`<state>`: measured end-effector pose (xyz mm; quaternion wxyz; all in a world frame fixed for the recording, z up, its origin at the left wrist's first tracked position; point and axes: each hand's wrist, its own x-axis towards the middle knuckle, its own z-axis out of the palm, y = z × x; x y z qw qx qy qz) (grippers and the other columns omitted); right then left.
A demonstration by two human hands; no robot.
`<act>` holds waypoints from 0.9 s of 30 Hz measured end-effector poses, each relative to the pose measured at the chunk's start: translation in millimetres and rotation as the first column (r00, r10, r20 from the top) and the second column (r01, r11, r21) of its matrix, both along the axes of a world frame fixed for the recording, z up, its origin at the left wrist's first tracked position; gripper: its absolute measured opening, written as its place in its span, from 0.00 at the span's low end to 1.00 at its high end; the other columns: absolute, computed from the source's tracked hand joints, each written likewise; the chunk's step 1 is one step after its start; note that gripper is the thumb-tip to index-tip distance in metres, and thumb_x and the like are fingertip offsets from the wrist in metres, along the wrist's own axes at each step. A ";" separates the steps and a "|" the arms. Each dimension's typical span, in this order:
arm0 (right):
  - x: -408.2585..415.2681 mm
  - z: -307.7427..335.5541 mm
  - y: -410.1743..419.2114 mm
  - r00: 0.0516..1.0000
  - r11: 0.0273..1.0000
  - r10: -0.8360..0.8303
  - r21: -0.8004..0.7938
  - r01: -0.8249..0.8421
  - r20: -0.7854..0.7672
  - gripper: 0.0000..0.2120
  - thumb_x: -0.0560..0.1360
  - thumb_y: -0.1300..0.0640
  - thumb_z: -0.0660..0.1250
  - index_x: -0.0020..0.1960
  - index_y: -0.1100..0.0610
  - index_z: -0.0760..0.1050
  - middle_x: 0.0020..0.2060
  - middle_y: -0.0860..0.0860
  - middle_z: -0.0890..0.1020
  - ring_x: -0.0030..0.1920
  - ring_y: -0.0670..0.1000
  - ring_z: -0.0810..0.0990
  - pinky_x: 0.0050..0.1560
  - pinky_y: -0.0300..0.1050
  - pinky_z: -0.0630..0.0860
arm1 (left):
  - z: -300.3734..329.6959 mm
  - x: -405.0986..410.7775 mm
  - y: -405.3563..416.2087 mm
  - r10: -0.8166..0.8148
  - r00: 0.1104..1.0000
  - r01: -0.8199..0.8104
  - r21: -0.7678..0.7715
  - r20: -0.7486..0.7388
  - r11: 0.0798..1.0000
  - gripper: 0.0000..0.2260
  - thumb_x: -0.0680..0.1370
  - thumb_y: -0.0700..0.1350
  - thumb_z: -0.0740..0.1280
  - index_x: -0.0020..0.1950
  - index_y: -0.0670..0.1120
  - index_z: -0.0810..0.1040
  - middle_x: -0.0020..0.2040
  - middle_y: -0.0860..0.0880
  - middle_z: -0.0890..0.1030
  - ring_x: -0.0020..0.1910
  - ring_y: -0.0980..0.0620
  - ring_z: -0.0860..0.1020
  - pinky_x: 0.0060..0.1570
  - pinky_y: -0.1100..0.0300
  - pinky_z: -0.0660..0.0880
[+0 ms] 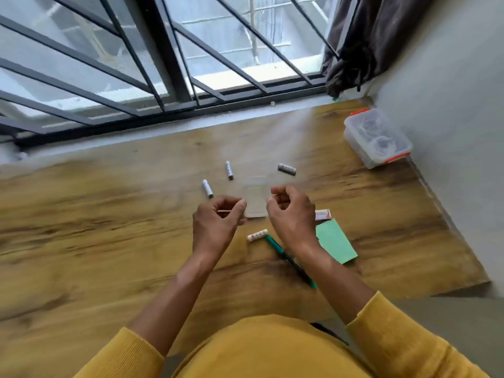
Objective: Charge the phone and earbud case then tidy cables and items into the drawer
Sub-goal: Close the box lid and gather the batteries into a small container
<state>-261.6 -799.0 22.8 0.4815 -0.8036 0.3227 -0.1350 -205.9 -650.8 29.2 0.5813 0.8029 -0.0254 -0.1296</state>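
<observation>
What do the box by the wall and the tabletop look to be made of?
The box looks like clear, glossy plastic: its contents show faintly through the walls, and it has orange clips at both ends. The tabletop shows a matte yellow-brown wood grain, but solid wood or printed laminate cannot be told apart here.

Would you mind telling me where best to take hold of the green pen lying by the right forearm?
Probably the green pen at its far, uncovered end, pinched across the barrel from above. It lies flat on the table, and the forearm crosses its near half.
</observation>
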 end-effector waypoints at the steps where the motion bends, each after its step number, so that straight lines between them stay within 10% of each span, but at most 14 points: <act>1: 5.0 -0.9 11.0 0.999 0.999 0.051 0.003 -0.051 -0.006 0.09 0.79 0.56 0.70 0.59 0.53 0.82 0.45 0.45 0.84 0.47 0.44 0.83 0.54 0.47 0.83 | -1.3 1.3 14.4 0.039 0.999 -0.039 0.011 -0.008 0.999 0.02 0.80 0.44 0.76 0.47 0.48 0.87 0.39 0.50 0.88 0.38 0.52 0.88 0.43 0.56 0.86; 13: 46.9 -20.5 115.4 0.904 0.914 0.403 0.003 -0.407 -0.142 0.12 0.80 0.56 0.70 0.62 0.53 0.82 0.47 0.45 0.83 0.47 0.43 0.81 0.42 0.28 0.72 | -26.3 3.2 135.6 0.273 0.962 -0.268 0.126 -0.025 0.955 0.04 0.79 0.43 0.76 0.53 0.46 0.87 0.43 0.51 0.88 0.37 0.53 0.88 0.40 0.59 0.85; 27: 70.3 -25.1 116.8 0.944 0.951 0.296 -0.050 -0.306 -0.147 0.06 0.77 0.55 0.71 0.52 0.53 0.85 0.42 0.46 0.86 0.44 0.46 0.84 0.49 0.46 0.82 | -35.4 18.7 174.8 0.334 0.941 -0.317 0.197 -0.057 0.928 0.06 0.81 0.49 0.73 0.51 0.48 0.87 0.36 0.52 0.87 0.35 0.56 0.87 0.46 0.53 0.86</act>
